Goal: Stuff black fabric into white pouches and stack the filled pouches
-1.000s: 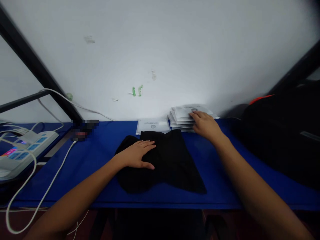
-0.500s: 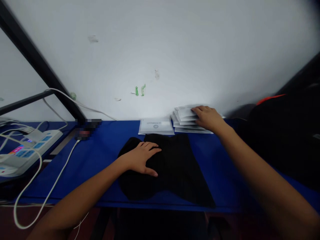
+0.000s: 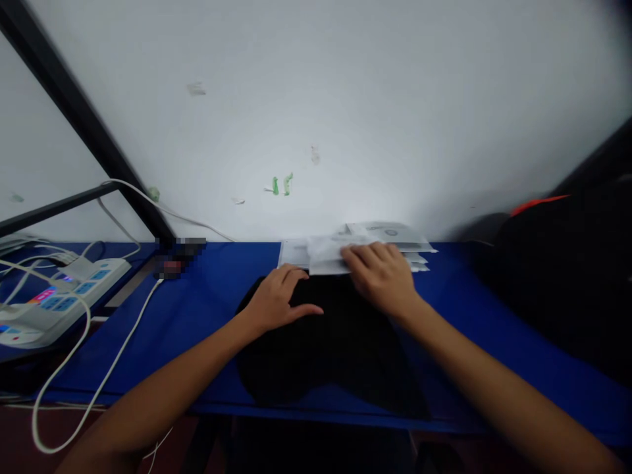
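Since half a second ago the right hand [image 3: 382,276] has left the stack [image 3: 395,238] by the wall and come toward the middle, bringing a white packet [image 3: 328,255] with it. Its fingers lie flat over the packet's right end and seem to pinch it, though motion blur hides how firm the hold is. The packet is a thin, pale, flat pouch, smeared by movement, and it sits at the far edge of the black cloth [image 3: 336,342], partly over another packet [image 3: 293,253] lying flat on the blue table [image 3: 207,303].

Meanwhile the left hand [image 3: 279,299] has stayed on the cloth's far left part, palm down, fingers loosely spread and thumb out to the right, holding nothing. The cloth is a dark folded piece with a rounded left side, reaching to the table's near edge.

Behind the right hand the stack of white packets rests against the wall [image 3: 345,99]. To the right is a black bag [image 3: 567,276]. At far left a power strip [image 3: 54,296] lies with white cables [image 3: 113,355] trailing over the table's edge.
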The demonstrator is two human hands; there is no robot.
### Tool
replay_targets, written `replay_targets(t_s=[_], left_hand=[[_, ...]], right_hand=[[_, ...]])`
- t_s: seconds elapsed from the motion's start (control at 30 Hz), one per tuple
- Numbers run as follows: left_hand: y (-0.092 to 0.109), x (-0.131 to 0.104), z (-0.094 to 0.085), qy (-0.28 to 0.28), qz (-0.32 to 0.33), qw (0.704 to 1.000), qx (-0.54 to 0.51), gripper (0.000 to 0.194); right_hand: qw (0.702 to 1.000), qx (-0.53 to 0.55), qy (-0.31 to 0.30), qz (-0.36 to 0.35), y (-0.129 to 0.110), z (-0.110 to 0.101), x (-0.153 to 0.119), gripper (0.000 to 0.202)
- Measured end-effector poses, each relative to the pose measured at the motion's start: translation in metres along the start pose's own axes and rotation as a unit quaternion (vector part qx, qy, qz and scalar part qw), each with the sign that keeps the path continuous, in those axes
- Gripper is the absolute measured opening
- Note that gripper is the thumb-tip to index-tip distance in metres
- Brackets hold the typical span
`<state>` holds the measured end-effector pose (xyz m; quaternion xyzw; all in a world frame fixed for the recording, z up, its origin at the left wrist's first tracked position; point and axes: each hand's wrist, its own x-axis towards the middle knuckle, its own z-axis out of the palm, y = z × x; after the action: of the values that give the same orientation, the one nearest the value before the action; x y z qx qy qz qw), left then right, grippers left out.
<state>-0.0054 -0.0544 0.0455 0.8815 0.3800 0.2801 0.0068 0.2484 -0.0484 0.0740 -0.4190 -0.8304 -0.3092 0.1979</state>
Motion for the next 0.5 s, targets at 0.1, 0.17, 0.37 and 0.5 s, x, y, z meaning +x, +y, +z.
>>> replay_targets(t_s=[0.1, 0.17, 0.37, 0.5], left_hand=[[0.001, -0.002, -0.005, 0.099, 0.049, 0.990, 0.084, 0.032], [0.005, -0.004, -0.006, 0.102, 0.096, 0.982, 0.130, 0.021], [0.008, -0.001, -0.007, 0.083, 0.180, 0.965, 0.170, 0.023], [-0.008, 0.006, -0.015, 0.194, 0.157, 0.954, 0.166, 0.020]], right_hand=[[0.998, 0.034, -0.014, -0.046, -0.032, 0.000, -0.005, 0.033], [0.997, 0.043, -0.019, -0.056, -0.045, 0.004, -0.008, 0.032], [0.997, 0.035, 0.011, -0.068, -0.043, 0.010, -0.013, 0.027], [0.998, 0.025, 0.055, -0.030, -0.024, 0.009, -0.018, 0.017]])
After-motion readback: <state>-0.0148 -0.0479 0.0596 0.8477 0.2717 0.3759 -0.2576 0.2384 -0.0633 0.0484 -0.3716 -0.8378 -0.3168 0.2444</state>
